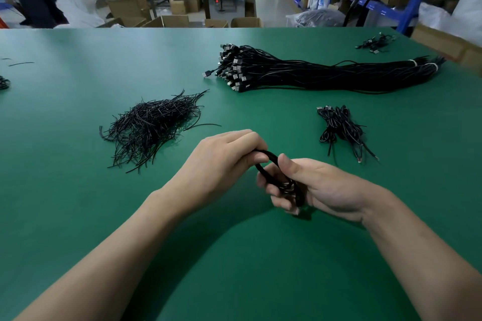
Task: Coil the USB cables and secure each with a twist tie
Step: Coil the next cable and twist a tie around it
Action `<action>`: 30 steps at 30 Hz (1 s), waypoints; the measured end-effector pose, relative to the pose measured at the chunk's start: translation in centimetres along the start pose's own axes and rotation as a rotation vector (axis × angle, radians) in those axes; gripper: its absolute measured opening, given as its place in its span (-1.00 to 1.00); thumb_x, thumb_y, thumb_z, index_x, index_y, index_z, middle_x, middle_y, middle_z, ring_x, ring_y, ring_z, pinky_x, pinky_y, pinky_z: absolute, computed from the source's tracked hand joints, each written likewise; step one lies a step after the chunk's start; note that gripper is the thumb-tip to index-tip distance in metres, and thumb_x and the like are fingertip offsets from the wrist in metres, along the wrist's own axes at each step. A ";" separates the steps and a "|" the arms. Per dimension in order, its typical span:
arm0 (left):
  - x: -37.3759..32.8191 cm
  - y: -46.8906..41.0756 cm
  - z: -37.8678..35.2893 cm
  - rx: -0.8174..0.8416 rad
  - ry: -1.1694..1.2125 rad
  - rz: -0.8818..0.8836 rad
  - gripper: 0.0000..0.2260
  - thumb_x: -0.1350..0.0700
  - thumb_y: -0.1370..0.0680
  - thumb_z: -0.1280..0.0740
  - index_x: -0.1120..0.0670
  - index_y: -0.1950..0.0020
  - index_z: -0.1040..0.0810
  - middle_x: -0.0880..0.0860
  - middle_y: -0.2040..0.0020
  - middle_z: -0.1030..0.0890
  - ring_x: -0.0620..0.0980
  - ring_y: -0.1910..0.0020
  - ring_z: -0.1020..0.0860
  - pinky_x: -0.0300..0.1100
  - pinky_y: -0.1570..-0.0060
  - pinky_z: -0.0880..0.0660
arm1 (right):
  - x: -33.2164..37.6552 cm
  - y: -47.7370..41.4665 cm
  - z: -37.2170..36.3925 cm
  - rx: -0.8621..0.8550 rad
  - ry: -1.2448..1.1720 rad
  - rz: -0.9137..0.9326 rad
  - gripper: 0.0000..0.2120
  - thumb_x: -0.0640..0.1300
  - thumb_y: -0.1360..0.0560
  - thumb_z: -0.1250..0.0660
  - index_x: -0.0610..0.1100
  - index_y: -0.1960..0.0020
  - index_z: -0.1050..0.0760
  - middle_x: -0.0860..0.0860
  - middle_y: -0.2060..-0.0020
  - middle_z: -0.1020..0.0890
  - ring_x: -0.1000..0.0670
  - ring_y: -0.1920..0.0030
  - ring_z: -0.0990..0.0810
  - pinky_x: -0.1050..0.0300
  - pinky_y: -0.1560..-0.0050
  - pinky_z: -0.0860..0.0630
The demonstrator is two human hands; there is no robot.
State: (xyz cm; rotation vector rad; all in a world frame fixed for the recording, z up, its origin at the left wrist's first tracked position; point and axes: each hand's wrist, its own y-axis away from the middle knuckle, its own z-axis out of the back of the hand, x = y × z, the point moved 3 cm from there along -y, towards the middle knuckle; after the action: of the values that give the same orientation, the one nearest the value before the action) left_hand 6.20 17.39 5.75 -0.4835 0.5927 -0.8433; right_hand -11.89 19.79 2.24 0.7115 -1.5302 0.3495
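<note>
Both hands, left hand (224, 161) and right hand (313, 185), are gripping one coiled black cable (276, 177) above the green bench (78, 203), near the twist ties (151, 125).

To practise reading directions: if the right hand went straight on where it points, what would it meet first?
Probably the left hand, close ahead of the right hand on the same cable; the twist ties lie beyond.

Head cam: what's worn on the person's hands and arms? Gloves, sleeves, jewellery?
Nothing worn that shows. Left hand and right hand are ungloved, with no visible ring, watch or wristband. Left forearm and right forearm are uncovered to the frame edge; no sleeve in view.
</note>
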 end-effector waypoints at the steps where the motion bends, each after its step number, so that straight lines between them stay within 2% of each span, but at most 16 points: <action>1: 0.0 0.0 0.0 -0.004 0.000 -0.006 -0.74 0.03 -0.66 -0.22 0.19 0.02 -0.57 -0.16 0.16 -0.46 -0.16 0.23 -0.33 -0.15 0.26 -0.39 | 0.0 0.0 0.0 -0.005 -0.010 0.011 -0.53 0.27 -0.55 -0.22 -0.12 -0.05 -0.60 -0.02 0.19 -0.56 0.00 0.26 -0.51 0.15 0.26 -0.42; 4: 0.1 0.0 0.1 -0.014 0.007 -0.018 -0.74 0.04 -0.66 -0.23 0.20 0.03 -0.58 -0.17 0.15 -0.43 -0.18 0.22 -0.33 -0.19 0.24 -0.37 | -0.1 0.0 -0.2 -0.014 -0.031 0.035 -0.61 0.21 -0.59 -0.21 -0.12 0.02 -0.53 -0.05 0.25 -0.57 -0.01 0.36 -0.51 0.20 0.31 -0.44; 6: 0.2 0.1 0.1 -0.017 -0.004 -0.027 -0.72 0.03 -0.66 -0.23 0.20 0.03 -0.60 -0.13 0.17 -0.48 -0.15 0.22 -0.35 -0.17 0.24 -0.40 | -0.1 -0.2 -0.1 -0.034 0.001 0.055 -0.63 0.19 -0.61 -0.21 -0.12 0.05 -0.49 -0.02 0.32 -0.49 0.01 0.42 -0.41 0.21 0.37 -0.33; 8: 0.2 0.2 0.1 -0.014 -0.022 -0.038 -0.72 0.02 -0.66 -0.25 0.20 0.03 -0.61 -0.02 0.18 -0.56 -0.06 0.23 -0.42 -0.11 0.23 -0.44 | -0.1 -0.4 0.0 -0.065 0.034 0.080 -0.67 0.15 -0.61 -0.22 -0.11 0.10 -0.47 -0.01 0.37 -0.42 0.02 0.45 -0.33 0.19 0.39 -0.22; 10: 0.2 0.2 0.1 -0.008 -0.056 -0.060 -0.74 0.04 -0.65 -0.27 0.20 0.04 -0.62 0.03 0.18 -0.57 0.03 0.23 -0.48 -0.04 0.23 -0.48 | -0.1 -0.5 0.1 -0.101 0.062 0.113 -0.68 0.10 -0.61 -0.23 -0.14 0.14 -0.45 -0.02 0.41 -0.37 0.03 0.46 -0.28 0.26 0.43 -0.22; 15: 0.5 0.0 0.1 0.033 -0.230 -0.135 -0.75 0.03 -0.65 -0.27 0.16 0.03 -0.65 0.02 0.20 -0.62 0.11 0.24 -0.57 0.09 0.18 -0.52 | 0.0 -0.7 0.3 -0.220 0.224 0.172 -0.71 -0.04 -0.67 -0.19 -0.19 0.15 -0.40 0.05 0.44 -0.30 0.09 0.46 -0.19 0.31 0.45 -0.19; 17: 0.4 -0.2 0.2 0.097 -0.341 -0.161 -0.71 -0.03 -0.67 -0.22 0.10 -0.02 -0.66 -0.02 0.15 -0.65 0.08 0.16 -0.61 0.08 0.08 -0.53 | 0.2 -0.6 0.5 -0.333 0.440 0.182 -0.72 -0.03 -0.68 -0.21 -0.14 0.16 -0.40 0.14 0.46 -0.31 0.13 0.45 -0.21 0.26 0.43 -0.18; 18: 0.3 -0.2 0.0 0.181 -0.401 -0.153 -0.67 -0.07 -0.68 -0.15 0.06 -0.08 -0.65 -0.05 0.09 -0.67 0.06 0.08 -0.62 0.06 -0.02 -0.52 | 0.3 -0.4 0.5 -0.404 0.618 0.188 -0.72 0.01 -0.67 -0.23 -0.08 0.17 -0.40 0.14 0.47 -0.33 0.13 0.45 -0.23 0.22 0.41 -0.19; 20: 0.3 -0.2 -1.0 0.422 -0.513 -0.079 -0.56 -0.18 -0.69 0.03 -0.04 -0.27 -0.55 -0.12 -0.08 -0.63 -0.02 -0.10 -0.57 -0.05 -0.23 -0.38 | 0.7 -0.2 0.3 -0.496 0.992 0.164 -0.75 0.10 -0.64 -0.23 -0.01 0.13 -0.40 0.10 0.44 -0.40 0.07 0.41 -0.35 0.10 0.37 -0.27; 22: 0.4 0.1 -1.8 0.572 -0.573 -0.023 -0.50 -0.23 -0.66 0.19 -0.09 -0.36 -0.42 -0.15 -0.17 -0.57 -0.08 -0.18 -0.52 -0.10 -0.33 -0.24 | 1.1 -0.2 -0.2 -0.526 1.273 0.104 -0.76 0.16 -0.63 -0.18 0.02 0.07 -0.38 0.06 0.35 -0.48 -0.06 0.27 -0.49 -0.01 0.26 -0.37; 26: 0.0 0.1 -1.5 0.593 -0.598 0.000 -0.39 -0.25 -0.60 0.33 -0.11 -0.25 -0.44 -0.14 -0.05 -0.55 -0.06 -0.12 -0.52 0.01 -0.44 -0.13 | 1.5 -0.5 -1.0 -0.513 1.513 0.093 -0.79 0.14 -0.67 -0.09 0.05 0.07 -0.23 0.05 0.26 -0.49 -0.12 0.21 -0.53 0.00 0.24 -0.36; 30: 0.9 0.1 -1.0 0.627 -0.696 0.100 -0.42 -0.27 -0.61 0.27 -0.21 -0.39 -0.43 -0.16 -0.20 -0.53 -0.08 -0.31 -0.45 0.18 -0.53 0.13 | 1.4 -0.7 -1.0 -0.517 1.587 0.047 -0.73 0.22 -0.66 -0.03 0.04 0.06 -0.21 0.03 0.20 -0.54 -0.11 0.17 -0.57 0.01 0.21 -0.38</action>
State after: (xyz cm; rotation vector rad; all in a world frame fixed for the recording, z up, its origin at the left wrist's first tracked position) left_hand 6.07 16.54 4.74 -0.1433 -0.2902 -0.6611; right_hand -10.61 19.57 3.58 -0.1236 -0.0719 0.3685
